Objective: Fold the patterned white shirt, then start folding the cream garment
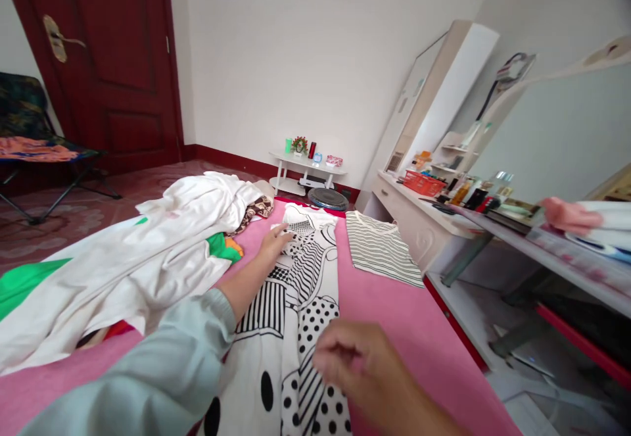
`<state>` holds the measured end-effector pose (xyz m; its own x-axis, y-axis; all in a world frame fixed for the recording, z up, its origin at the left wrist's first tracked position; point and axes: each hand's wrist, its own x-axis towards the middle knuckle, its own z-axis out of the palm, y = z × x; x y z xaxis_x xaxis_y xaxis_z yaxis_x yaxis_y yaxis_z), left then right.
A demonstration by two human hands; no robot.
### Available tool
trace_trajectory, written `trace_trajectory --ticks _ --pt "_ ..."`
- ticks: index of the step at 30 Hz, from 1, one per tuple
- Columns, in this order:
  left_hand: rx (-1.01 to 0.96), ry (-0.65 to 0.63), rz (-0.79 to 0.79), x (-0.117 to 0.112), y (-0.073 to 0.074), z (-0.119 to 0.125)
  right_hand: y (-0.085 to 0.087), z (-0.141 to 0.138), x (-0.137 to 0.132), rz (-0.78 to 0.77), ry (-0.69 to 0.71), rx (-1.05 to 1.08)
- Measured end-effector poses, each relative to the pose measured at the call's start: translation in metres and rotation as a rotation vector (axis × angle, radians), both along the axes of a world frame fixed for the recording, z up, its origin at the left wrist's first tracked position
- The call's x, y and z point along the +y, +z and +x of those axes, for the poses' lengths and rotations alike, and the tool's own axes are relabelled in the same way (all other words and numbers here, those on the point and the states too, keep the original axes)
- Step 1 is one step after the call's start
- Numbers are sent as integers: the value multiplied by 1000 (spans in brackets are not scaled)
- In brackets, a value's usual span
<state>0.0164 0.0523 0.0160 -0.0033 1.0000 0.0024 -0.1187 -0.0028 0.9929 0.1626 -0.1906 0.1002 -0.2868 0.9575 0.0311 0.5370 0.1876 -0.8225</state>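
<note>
A white garment with black dots and stripes (263,357) lies lengthwise on the pink bed sheet (394,317), its far end bunched into small folds. My left hand (275,242) reaches over it, fingers stretched out and resting on the folded patterned cloth near the far end. My right hand (362,360) hovers at the garment's right edge, close to the camera and slightly blurred. Its fingers are curled in toward the thumb, and no cloth shows between them. To the right lies a flat striped shirt (379,245).
A heap of white clothes (162,258) with green pieces covers the left side of the bed. Along the right stand a dressing table (419,219) with a red basket (422,183) and a cluttered desk (532,239). A low white stand (308,162) is by the far wall.
</note>
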Motion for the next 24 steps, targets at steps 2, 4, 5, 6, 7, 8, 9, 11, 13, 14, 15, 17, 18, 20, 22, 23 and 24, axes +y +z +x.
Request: trace_trajectory --ticks 2,4,5,6,7,8,9,11,13,14,15,17,18,20,22,23,24 --pt "7 -2 31 1 -7 3 -9 20 58 100 -143 -30" --pt "99 28 115 2 -11 5 -20 43 116 184 -264 -46" --pt "180 49 176 2 -13 6 -25 54 144 211 -317 -66" --pt "276 69 244 2 -15 7 -30 63 170 240 -370 -97" --pt "376 83 309 1 -17 8 -35 72 195 286 -423 -126" --pt "464 90 362 0 -18 9 -39 78 217 328 -463 -172" --pt "527 89 399 -1 -19 10 -44 82 236 370 -490 -232" --pt "618 78 456 -3 -20 11 -53 86 269 423 -509 -339" --pt "682 62 508 -5 -21 12 -60 85 293 427 -498 -392" --pt "708 52 536 -5 -20 12 -63 84 303 419 -491 -398" --pt "731 43 564 -6 -20 13 -66 82 311 412 -489 -399" --pt "767 32 618 -7 -19 13 -68 80 326 414 -507 -408" --pt "781 27 641 -8 -19 13 -68 79 332 420 -528 -409" --pt "808 14 674 -10 -18 14 -68 78 343 426 -572 -413" --pt "838 -9 689 -12 -16 14 -69 77 351 410 -588 -435" --pt "850 -23 694 -13 -16 14 -70 77 354 394 -581 -457" --pt "857 -37 700 -14 -15 14 -72 77 355 375 -570 -484"
